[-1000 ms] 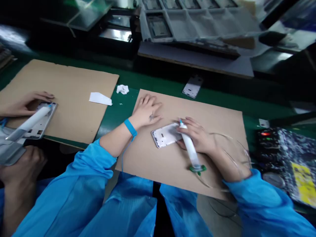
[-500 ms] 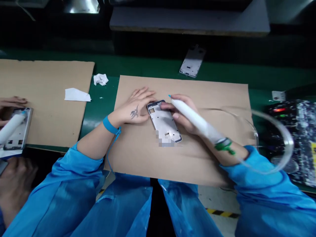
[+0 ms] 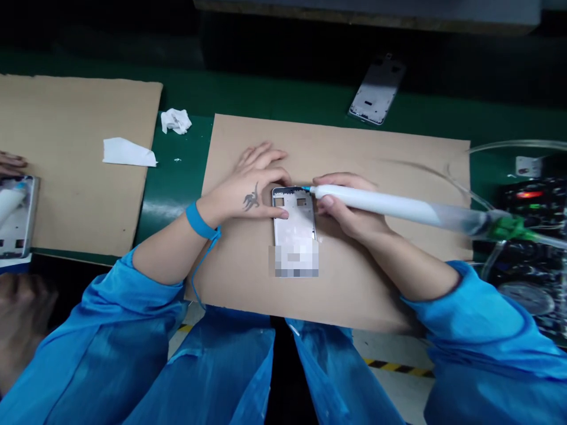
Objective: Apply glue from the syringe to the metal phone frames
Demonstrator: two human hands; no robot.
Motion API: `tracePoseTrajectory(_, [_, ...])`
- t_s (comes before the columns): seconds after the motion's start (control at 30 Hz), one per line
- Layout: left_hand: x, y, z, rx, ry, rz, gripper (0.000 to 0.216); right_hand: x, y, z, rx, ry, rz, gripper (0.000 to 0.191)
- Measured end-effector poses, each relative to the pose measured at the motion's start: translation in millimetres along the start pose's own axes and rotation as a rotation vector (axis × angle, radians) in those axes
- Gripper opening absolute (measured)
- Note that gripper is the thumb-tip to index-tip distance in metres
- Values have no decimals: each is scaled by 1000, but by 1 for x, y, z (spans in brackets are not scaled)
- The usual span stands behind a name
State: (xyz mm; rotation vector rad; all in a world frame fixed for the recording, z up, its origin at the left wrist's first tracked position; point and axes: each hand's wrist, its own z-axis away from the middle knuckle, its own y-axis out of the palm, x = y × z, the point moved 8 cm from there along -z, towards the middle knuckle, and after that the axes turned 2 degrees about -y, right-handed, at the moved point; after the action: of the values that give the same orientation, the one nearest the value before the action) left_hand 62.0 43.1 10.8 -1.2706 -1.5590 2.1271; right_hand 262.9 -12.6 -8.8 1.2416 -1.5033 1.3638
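My spread left hand (image 3: pixel 254 192) touches the phone frame (image 3: pixel 294 228), likely light, stiff, best edge-held; my right hand (image 3: pixel 362 223) clasps the syringe (image 3: pixel 394 206)

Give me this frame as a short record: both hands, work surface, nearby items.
Left hand: thumb on the phone frame, fingers spread
Right hand: holds the syringe, blue tip at the frame's top edge
Work surface: cardboard sheet
Beyond sheet: second frame on the green table
Left of sheet: crumpled paper
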Motion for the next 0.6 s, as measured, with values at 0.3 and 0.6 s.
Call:
tracePoseTrajectory(0.3, [2, 6, -4, -33, 38, 82, 75, 10, 4, -2, -12, -18, 160, 42])
tracePoseTrajectory(0.6, [7, 15, -5, -114, 142, 147, 78, 14, 8, -2, 41, -102, 159, 35])
